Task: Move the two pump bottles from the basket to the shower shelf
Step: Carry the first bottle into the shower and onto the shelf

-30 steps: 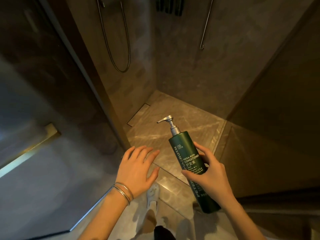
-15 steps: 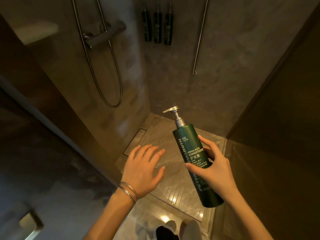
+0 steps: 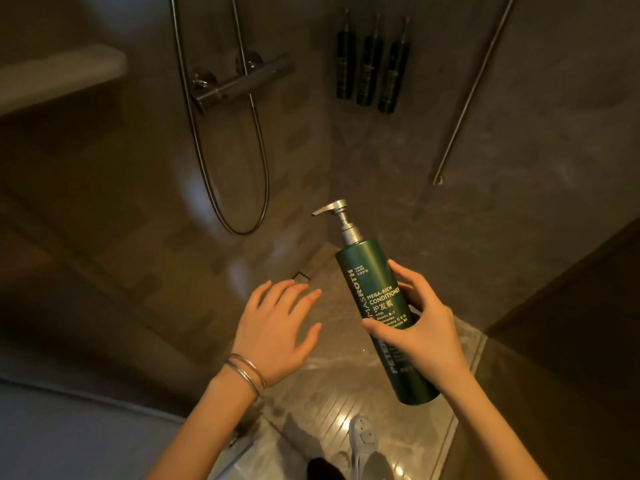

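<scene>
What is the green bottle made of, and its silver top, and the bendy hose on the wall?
The green bottle, held in the right hand, looks like matte plastic: soft, dull sheen with printed lettering. Its pump top is silvery and brushed, either metal or metal-coated plastic; I cannot tell which. The shower hose looks like shiny chrome metal, since it catches bright glints and hangs in a smooth loop.

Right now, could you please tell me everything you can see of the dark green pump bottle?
The dark green pump bottle is a tall matte cylinder with a silver pump head, its nozzle pointing left. Pale lettering reads "Mega-Rich Conditioner". It is held in the air, tilted top-left, and gripped around its middle by the right hand only.
</scene>
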The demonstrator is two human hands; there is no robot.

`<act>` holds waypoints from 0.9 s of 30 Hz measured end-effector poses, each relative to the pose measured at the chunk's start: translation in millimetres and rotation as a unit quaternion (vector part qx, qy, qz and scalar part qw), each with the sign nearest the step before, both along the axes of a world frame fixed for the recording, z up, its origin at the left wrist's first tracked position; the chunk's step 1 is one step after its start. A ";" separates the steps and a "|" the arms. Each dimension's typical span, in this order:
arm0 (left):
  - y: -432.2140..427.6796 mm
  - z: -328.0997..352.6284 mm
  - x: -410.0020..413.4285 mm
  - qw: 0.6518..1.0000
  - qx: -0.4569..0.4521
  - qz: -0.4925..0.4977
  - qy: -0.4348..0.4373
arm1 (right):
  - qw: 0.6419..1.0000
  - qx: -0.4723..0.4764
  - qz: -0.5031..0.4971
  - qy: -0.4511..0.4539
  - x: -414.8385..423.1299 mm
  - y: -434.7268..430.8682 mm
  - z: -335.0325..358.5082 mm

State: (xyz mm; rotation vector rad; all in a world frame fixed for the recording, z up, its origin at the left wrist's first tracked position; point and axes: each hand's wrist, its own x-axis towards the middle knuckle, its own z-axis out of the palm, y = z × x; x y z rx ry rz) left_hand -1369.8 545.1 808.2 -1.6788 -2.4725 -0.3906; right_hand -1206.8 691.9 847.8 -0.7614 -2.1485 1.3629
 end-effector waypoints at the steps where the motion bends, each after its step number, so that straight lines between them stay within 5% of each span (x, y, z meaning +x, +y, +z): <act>1: 11.3 1.9 -6.0 1.000 0.000 0.008 0.005 | 1.000 0.005 0.013 0.003 -9.4 13.4 3.0; 11: 69.4 32.4 -65.5 0.987 0.022 0.155 0.030 | 0.988 0.019 0.148 0.031 -109.1 111.8 31.1; 27: 51.5 96.0 -212.9 0.933 0.022 0.346 0.101 | 0.945 -0.006 0.305 0.114 -315.4 111.6 64.1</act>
